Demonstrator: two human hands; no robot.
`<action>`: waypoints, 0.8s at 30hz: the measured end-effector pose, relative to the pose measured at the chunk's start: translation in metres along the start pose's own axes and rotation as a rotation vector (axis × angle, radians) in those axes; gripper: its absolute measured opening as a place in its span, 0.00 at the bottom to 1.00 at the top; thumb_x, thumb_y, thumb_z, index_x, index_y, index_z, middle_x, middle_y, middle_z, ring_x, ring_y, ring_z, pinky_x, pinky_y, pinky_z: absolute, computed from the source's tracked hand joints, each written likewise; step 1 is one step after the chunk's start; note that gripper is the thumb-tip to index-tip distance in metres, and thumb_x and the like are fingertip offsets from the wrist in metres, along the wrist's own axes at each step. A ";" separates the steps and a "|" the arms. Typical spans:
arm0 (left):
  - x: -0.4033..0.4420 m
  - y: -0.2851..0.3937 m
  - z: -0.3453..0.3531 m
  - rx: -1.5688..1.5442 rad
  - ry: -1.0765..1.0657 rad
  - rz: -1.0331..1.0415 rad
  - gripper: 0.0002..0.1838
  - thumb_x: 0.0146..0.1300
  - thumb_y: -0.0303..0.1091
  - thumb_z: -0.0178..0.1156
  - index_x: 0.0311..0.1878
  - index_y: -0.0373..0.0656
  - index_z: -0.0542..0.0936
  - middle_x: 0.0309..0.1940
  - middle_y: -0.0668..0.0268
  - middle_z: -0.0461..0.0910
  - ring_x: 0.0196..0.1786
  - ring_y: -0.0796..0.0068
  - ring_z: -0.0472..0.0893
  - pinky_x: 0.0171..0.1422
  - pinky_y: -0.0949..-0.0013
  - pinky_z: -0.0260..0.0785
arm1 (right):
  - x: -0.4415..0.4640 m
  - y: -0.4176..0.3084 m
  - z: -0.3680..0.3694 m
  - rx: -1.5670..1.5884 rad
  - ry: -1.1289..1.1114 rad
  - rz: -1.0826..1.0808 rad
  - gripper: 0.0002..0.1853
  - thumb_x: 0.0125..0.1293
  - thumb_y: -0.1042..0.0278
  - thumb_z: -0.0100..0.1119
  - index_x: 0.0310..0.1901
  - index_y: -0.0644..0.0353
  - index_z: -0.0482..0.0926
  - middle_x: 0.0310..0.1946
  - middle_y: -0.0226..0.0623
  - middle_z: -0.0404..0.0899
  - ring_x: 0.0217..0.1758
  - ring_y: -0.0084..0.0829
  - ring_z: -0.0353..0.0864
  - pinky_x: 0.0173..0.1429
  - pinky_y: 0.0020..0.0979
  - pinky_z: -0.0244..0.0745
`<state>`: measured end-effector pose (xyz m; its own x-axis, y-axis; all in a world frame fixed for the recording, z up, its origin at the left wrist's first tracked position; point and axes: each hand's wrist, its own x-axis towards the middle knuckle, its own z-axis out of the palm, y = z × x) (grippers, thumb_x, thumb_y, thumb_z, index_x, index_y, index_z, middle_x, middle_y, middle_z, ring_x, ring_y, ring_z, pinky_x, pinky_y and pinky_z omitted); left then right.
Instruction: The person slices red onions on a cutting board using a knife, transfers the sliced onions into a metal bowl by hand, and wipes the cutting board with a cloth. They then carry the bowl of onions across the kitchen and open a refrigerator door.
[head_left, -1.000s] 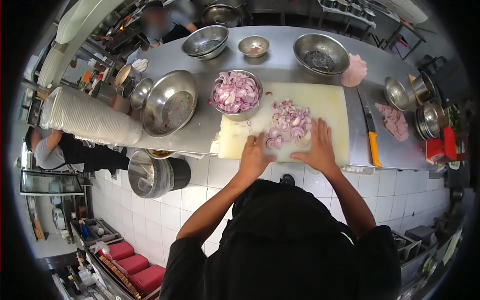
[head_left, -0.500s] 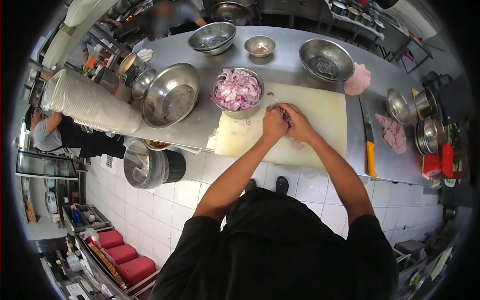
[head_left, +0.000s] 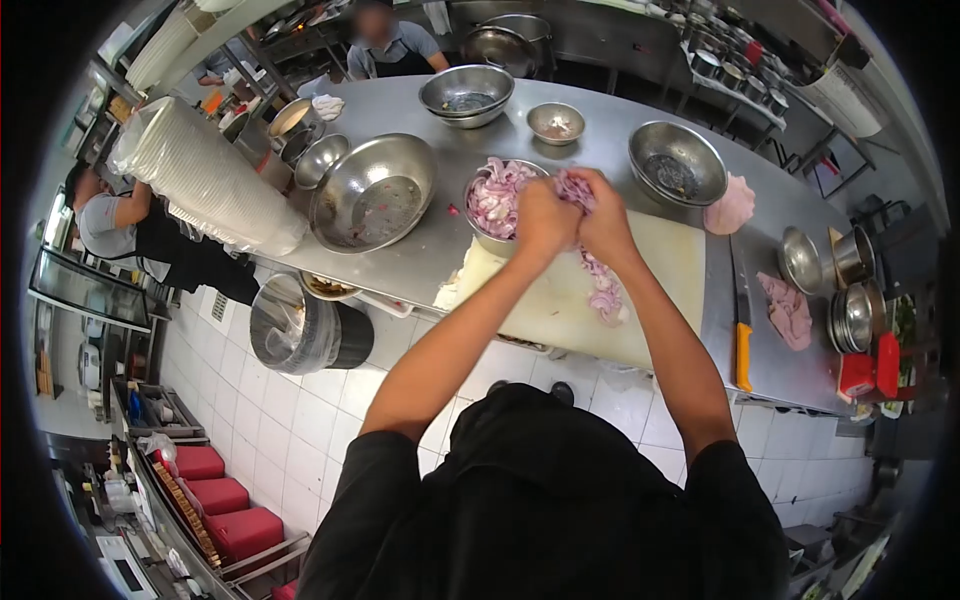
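Note:
Sliced red onion (head_left: 574, 189) is cupped between my two hands, raised over the right rim of the steel bowl (head_left: 488, 238). My left hand (head_left: 547, 218) is closed against the slices and covers part of that bowl. Wrapped round the other side of the bunch is my right hand (head_left: 606, 218). More onion slices (head_left: 497, 195) fill the bowl almost to its rim. Below my hands, a trail of loose onion slices (head_left: 605, 297) shows over the pale cutting board (head_left: 660, 300); whether some are falling I cannot tell.
A knife with a yellow handle (head_left: 743, 355) lies right of the board, near a pink cloth (head_left: 787, 310). Steel bowls (head_left: 372, 195) stand left and behind. Stacked plastic containers (head_left: 210, 180) lean at the left. A lined bin (head_left: 285, 325) stands below. Two people work nearby.
Both hands have lifted off the board with the onion slices and moved up to the bowl's right edge. The camera view has shifted, and loose slices now show below my hands.

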<state>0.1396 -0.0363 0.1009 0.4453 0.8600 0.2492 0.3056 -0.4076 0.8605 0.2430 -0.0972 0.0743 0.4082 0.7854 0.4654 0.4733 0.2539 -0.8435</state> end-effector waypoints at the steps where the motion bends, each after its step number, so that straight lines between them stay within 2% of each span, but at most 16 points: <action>1: 0.008 0.000 -0.019 -0.002 -0.010 -0.005 0.10 0.47 0.29 0.67 0.33 0.33 0.85 0.27 0.51 0.85 0.30 0.63 0.86 0.39 0.60 0.77 | 0.011 -0.009 0.012 0.020 -0.018 -0.007 0.28 0.48 0.85 0.65 0.55 0.65 0.75 0.51 0.45 0.80 0.56 0.40 0.81 0.63 0.33 0.74; 5: 0.039 -0.018 -0.077 0.105 -0.133 -0.080 0.15 0.47 0.32 0.69 0.38 0.32 0.86 0.29 0.55 0.87 0.31 0.68 0.86 0.39 0.62 0.77 | 0.038 -0.027 0.050 -0.078 -0.135 0.038 0.30 0.45 0.79 0.70 0.54 0.63 0.74 0.52 0.43 0.77 0.59 0.44 0.78 0.65 0.36 0.72; 8: 0.055 -0.035 -0.104 0.198 -0.373 -0.112 0.22 0.46 0.36 0.74 0.44 0.32 0.86 0.33 0.54 0.88 0.35 0.66 0.87 0.43 0.63 0.78 | 0.045 -0.014 0.065 -0.187 -0.220 0.085 0.35 0.42 0.76 0.74 0.57 0.59 0.73 0.55 0.42 0.77 0.61 0.39 0.77 0.66 0.35 0.71; 9: 0.056 -0.038 -0.109 0.255 -0.363 -0.079 0.27 0.45 0.38 0.76 0.50 0.34 0.86 0.37 0.53 0.88 0.39 0.64 0.88 0.47 0.63 0.78 | 0.045 -0.014 0.065 -0.197 -0.262 0.069 0.37 0.42 0.75 0.76 0.59 0.58 0.72 0.56 0.41 0.77 0.62 0.39 0.77 0.67 0.35 0.71; 12: 0.058 -0.045 -0.119 0.294 -0.378 -0.001 0.30 0.45 0.37 0.77 0.53 0.34 0.85 0.39 0.50 0.88 0.41 0.62 0.88 0.50 0.63 0.79 | 0.045 -0.015 0.057 -0.209 -0.308 0.061 0.37 0.47 0.72 0.76 0.62 0.59 0.71 0.59 0.43 0.76 0.65 0.38 0.75 0.69 0.36 0.70; 15: 0.054 -0.050 -0.124 0.340 -0.430 0.086 0.29 0.46 0.34 0.77 0.54 0.34 0.84 0.44 0.49 0.87 0.44 0.58 0.88 0.53 0.62 0.79 | 0.042 -0.024 0.042 -0.238 -0.341 0.111 0.35 0.56 0.71 0.71 0.67 0.63 0.69 0.66 0.50 0.71 0.70 0.47 0.71 0.71 0.38 0.68; 18: 0.044 -0.056 -0.119 0.346 -0.392 0.406 0.29 0.48 0.32 0.74 0.57 0.34 0.82 0.51 0.49 0.85 0.48 0.52 0.86 0.56 0.58 0.78 | 0.032 -0.020 0.032 -0.495 -0.418 -0.002 0.34 0.61 0.75 0.60 0.71 0.64 0.66 0.72 0.54 0.66 0.74 0.49 0.68 0.74 0.40 0.67; 21: 0.037 -0.059 -0.103 0.528 -0.394 0.488 0.23 0.51 0.26 0.69 0.53 0.35 0.83 0.52 0.50 0.84 0.50 0.47 0.84 0.56 0.54 0.77 | 0.020 -0.008 0.040 -0.624 -0.509 -0.036 0.34 0.60 0.80 0.55 0.71 0.68 0.65 0.73 0.57 0.62 0.75 0.50 0.66 0.75 0.41 0.66; 24: 0.040 -0.071 -0.087 0.618 -0.458 0.449 0.17 0.51 0.22 0.63 0.47 0.35 0.83 0.45 0.49 0.84 0.46 0.46 0.84 0.54 0.50 0.76 | 0.012 -0.001 0.052 -0.716 -0.537 -0.016 0.35 0.57 0.83 0.53 0.70 0.72 0.65 0.74 0.59 0.61 0.75 0.51 0.65 0.77 0.40 0.64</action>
<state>0.0626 0.0534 0.0884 0.8849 0.4257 0.1891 0.3613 -0.8835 0.2981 0.2067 -0.0594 0.0670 0.0619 0.9888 0.1359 0.9228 -0.0049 -0.3852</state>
